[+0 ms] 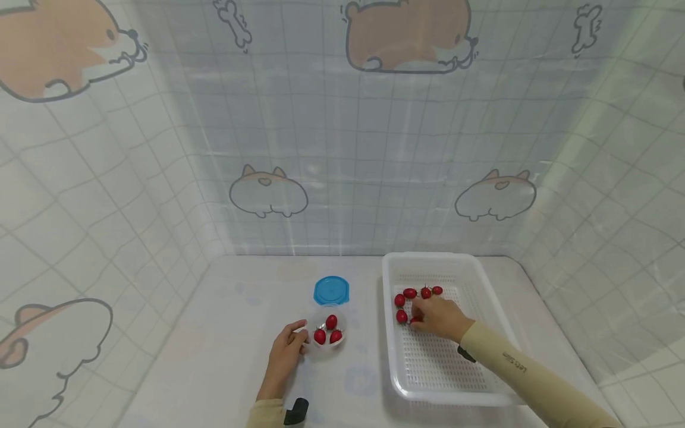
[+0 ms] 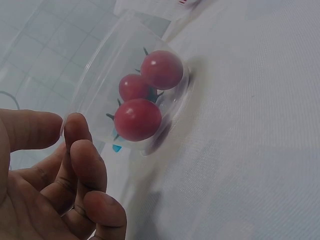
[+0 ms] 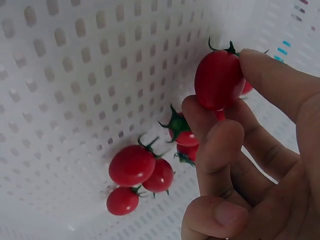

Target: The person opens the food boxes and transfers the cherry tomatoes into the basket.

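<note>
In the head view my left hand point(image 1: 286, 353) is beside a small clear plastic cup point(image 2: 97, 85). The left wrist view shows its thumb and forefinger pinching the cup's rim. Three red cherry tomatoes point(image 2: 138, 120) with green stems lie at the bottom of this cup. My right hand point(image 1: 443, 318) is inside a white perforated basket point(image 1: 393, 356). Between its thumb and fingers it pinches one cherry tomato point(image 3: 218, 80), held off the basket floor. Several other cherry tomatoes point(image 3: 132, 166) lie in the basket, and the fingers partly cover some of them.
Just behind the cup, a round blue lid point(image 1: 332, 290) lies flat on the white tabletop point(image 1: 225, 345). The basket's raised rim surrounds the right hand. Tile-patterned sheeting point(image 1: 374, 148) with cartoon animals stands behind and on both sides.
</note>
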{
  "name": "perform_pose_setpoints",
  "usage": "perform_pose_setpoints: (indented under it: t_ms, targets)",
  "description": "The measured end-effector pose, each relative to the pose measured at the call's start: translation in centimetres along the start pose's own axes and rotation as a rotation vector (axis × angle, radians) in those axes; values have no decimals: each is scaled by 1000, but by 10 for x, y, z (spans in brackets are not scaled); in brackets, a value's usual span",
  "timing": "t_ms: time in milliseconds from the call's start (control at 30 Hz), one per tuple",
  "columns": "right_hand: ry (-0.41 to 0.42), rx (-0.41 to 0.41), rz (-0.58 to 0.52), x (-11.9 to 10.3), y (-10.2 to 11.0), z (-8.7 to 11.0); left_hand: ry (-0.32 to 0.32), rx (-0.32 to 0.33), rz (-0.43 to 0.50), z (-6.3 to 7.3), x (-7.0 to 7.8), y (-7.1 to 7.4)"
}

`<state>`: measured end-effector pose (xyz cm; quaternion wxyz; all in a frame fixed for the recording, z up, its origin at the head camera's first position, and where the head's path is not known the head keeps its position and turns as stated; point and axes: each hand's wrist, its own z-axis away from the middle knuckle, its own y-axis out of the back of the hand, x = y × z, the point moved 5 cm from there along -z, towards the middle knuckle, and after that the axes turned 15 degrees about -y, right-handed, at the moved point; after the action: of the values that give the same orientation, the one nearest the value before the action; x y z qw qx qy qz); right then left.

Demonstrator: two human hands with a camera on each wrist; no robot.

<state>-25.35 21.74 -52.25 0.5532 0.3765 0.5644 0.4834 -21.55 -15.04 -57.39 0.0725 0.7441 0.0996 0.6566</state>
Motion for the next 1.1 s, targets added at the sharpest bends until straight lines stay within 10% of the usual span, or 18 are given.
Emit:
perform_pose_setpoints:
  t_ms: [500,1100]
  targets:
    - [47,94,-128,-16,29,-3,7,4,-11,0,2,-1]
    - [227,205,-170,-89,56,-8,14,-1,-11,1,5,1]
